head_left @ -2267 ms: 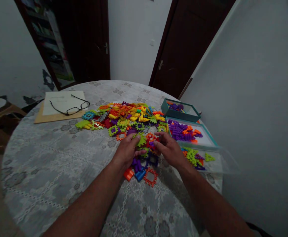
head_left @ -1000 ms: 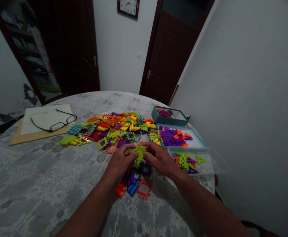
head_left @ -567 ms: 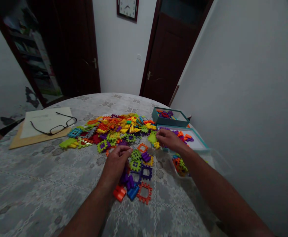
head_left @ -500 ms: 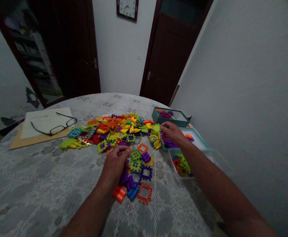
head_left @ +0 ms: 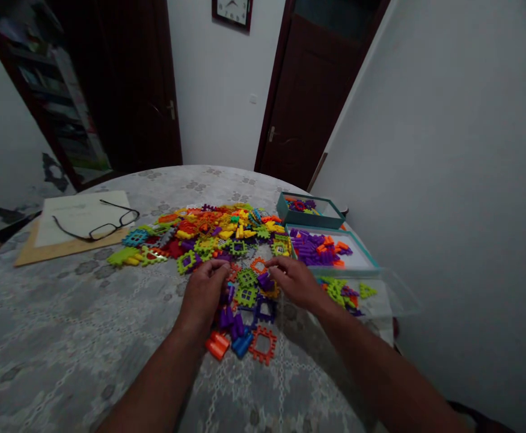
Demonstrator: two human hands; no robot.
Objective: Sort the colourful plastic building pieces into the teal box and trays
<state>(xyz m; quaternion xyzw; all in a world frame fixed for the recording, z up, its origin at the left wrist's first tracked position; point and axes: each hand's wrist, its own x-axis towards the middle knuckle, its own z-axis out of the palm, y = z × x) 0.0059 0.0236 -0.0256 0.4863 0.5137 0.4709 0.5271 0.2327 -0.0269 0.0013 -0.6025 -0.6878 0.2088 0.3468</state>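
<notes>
My left hand [head_left: 203, 293] lies knuckles up at the near edge of the small cluster, fingers curled down over purple pieces [head_left: 230, 319]; what they hold is hidden. My right hand [head_left: 295, 282] reaches in from the right with fingers apart, the tips touching a small purple piece [head_left: 264, 279]. Between the hands lie two green square pieces [head_left: 246, 287] and a purple frame [head_left: 265, 310]. Nearer me sit an orange block [head_left: 216, 346], a blue block [head_left: 243, 344] and an orange frame [head_left: 263, 345].
A big pile of coloured interlocking pieces [head_left: 217, 231] spreads beyond the hands. Right of it are a teal box [head_left: 308, 218], a tray of purple and orange pieces [head_left: 357, 260] and a clear lid [head_left: 393, 304]. Glasses [head_left: 95, 223] rest on paper [head_left: 76, 207] at left.
My right hand carried a green piece away to the pile by the tray, then came back without it to the cluster. My left hand stayed put, shifting slightly forward.
</notes>
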